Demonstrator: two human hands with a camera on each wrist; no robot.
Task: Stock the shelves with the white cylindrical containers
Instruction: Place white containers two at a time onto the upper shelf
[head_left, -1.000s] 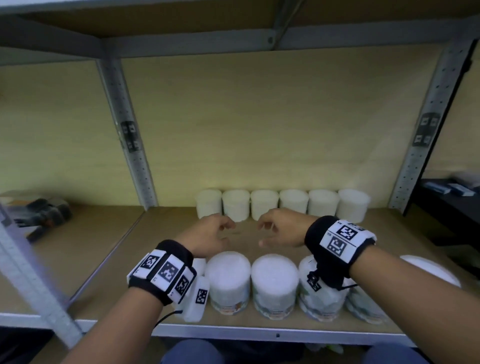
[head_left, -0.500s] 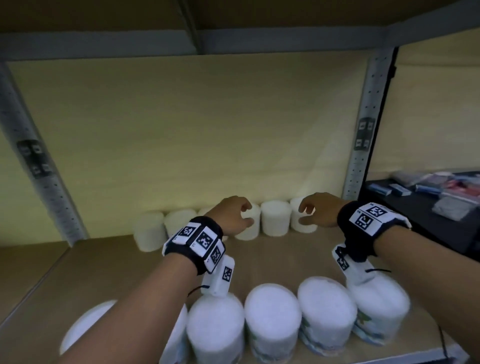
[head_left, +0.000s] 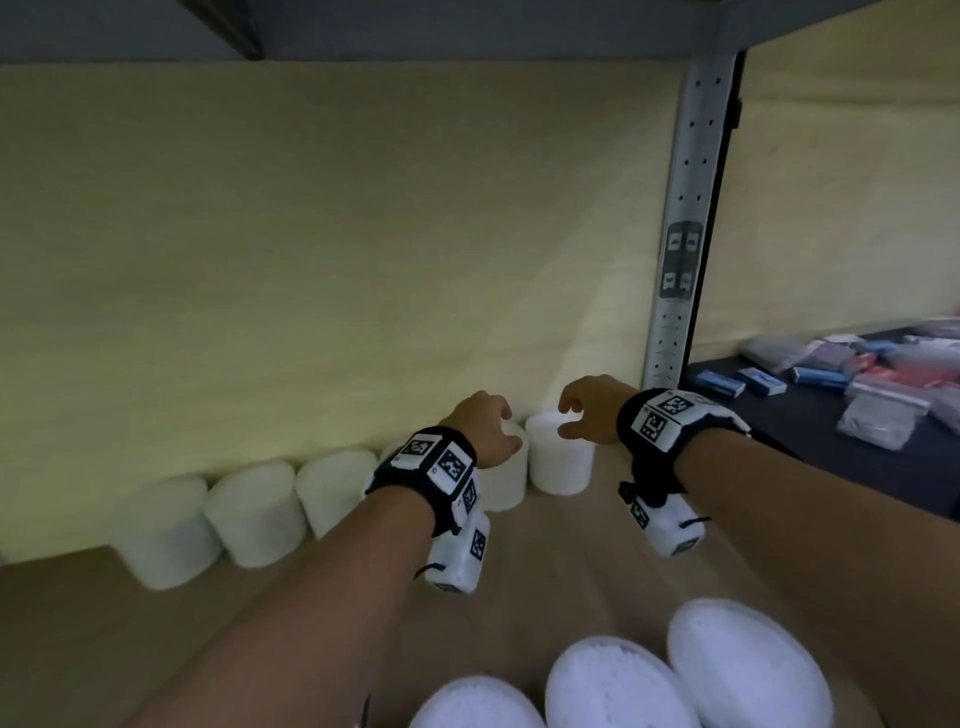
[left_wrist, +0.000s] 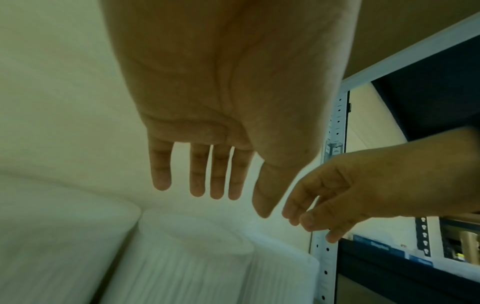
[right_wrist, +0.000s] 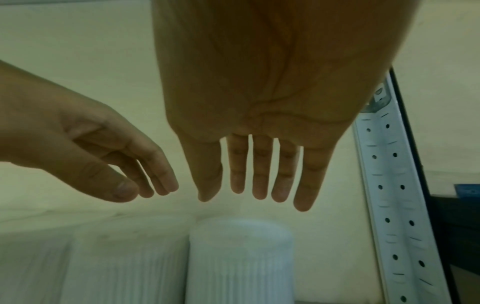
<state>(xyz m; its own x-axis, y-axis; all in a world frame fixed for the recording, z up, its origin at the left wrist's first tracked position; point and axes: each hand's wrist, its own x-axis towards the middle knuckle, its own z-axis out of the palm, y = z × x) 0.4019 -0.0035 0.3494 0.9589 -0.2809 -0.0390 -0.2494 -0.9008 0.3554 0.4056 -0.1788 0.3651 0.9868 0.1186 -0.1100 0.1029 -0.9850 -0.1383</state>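
A row of white ribbed cylindrical containers (head_left: 254, 512) stands along the back wall of the wooden shelf (head_left: 571, 561). My left hand (head_left: 488, 431) hovers over the second container from the right (head_left: 506, 486), fingers straight and holding nothing (left_wrist: 207, 185). My right hand (head_left: 582, 410) hangs just above the rightmost container (head_left: 558, 462), fingers loose and spread (right_wrist: 259, 185), apart from its lid (right_wrist: 240, 228). More containers (head_left: 613, 680) stand in a front row at the shelf's near edge.
A perforated metal upright (head_left: 680, 249) bounds the shelf on the right, close to the rightmost container. Beyond it a dark table (head_left: 779, 421) carries several small packets. Bare shelf board lies between the two rows. The shelf above (head_left: 467, 26) hangs low overhead.
Both hands have reached further back and right, from mid-shelf to above the two rightmost back-row containers. My view has swung right and closer to the shelf.
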